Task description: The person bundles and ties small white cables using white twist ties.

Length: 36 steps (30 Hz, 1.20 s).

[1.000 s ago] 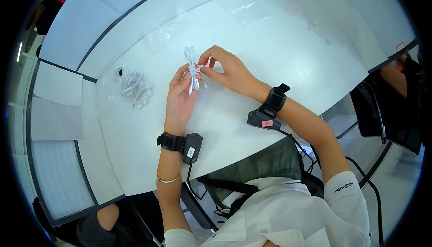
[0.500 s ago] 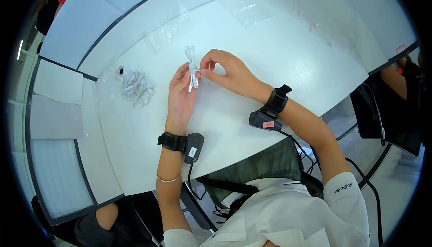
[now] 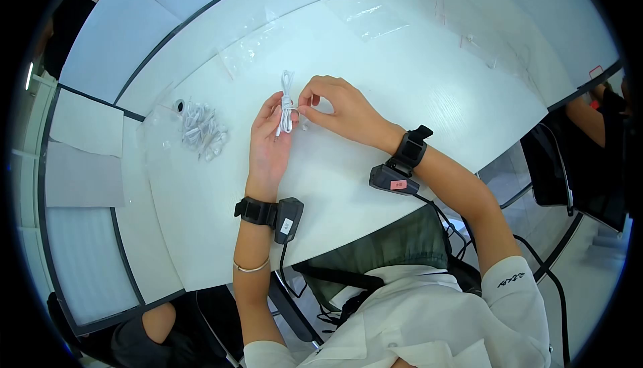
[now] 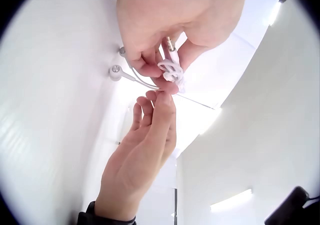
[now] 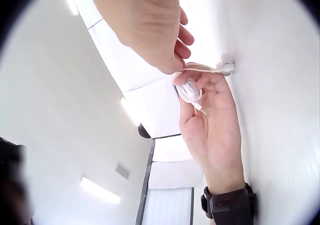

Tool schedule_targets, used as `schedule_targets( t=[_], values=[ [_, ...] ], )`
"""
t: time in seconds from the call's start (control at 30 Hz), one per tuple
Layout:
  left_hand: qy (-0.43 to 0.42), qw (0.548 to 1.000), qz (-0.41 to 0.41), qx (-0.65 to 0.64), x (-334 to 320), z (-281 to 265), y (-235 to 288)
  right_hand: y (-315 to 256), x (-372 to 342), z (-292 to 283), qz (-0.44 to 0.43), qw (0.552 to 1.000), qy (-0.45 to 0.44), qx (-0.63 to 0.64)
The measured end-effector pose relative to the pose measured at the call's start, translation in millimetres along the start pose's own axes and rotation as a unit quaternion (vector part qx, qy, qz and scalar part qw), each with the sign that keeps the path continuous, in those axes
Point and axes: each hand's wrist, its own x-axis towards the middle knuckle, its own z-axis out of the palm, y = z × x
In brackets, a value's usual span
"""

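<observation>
A white wired earphone bundle (image 3: 287,103), its cord wrapped round its middle, stands nearly upright in my left hand (image 3: 266,141), held between thumb and fingers. Its metal plug (image 4: 171,44) sticks out of the bundle by the left palm. My right hand (image 3: 347,108) is just right of the bundle, thumb and index finger pinching the thin cord close to the wrap. In the left wrist view, two earbuds (image 4: 116,73) hang free on short leads beside the fingertips. The right wrist view shows an earbud (image 5: 227,68) beyond the left fingers.
On the white table (image 3: 402,100), a pile of white coiled cords (image 3: 199,130) lies to the left. Clear plastic bags (image 3: 372,18) lie toward the back, with another bag (image 3: 479,49) at back right. Low partitions (image 3: 201,33) border the table.
My right thumb and index finger have closed on the cord beside the wrap. The bundle has turned slightly in my left hand, its top leaning a little further right.
</observation>
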Motion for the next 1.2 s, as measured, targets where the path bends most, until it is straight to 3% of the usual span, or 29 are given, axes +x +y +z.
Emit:
schedule_targets(
  t=[0.27, 0.7, 0.77, 0.87, 1.2],
  values=[
    [0.000, 0.996, 0.011, 0.092, -0.3, 6.0, 2.0, 2.4, 0.3, 4.1, -0.010, 1.000, 0.017, -0.003],
    [0.030, 0.998, 0.006, 0.050, -0.6, 6.9, -0.2, 3.0, -0.6, 0.7, 0.033, 0.999, -0.034, 0.007],
    [0.031, 0.998, 0.003, 0.050, -0.5, 7.6, -0.5, 7.0, -1.6, 4.1, 0.010, 1.000, -0.002, -0.005],
    [0.029, 0.997, 0.008, 0.068, -1.8, 7.2, 0.1, 5.6, -0.3, 2.8, 0.088, 0.995, -0.041, 0.034],
    [0.019, 0.991, 0.004, 0.130, -3.2, 10.6, 2.9, 6.3, -1.4, 5.3, 0.083, 0.996, -0.019, 0.028]
  ],
)
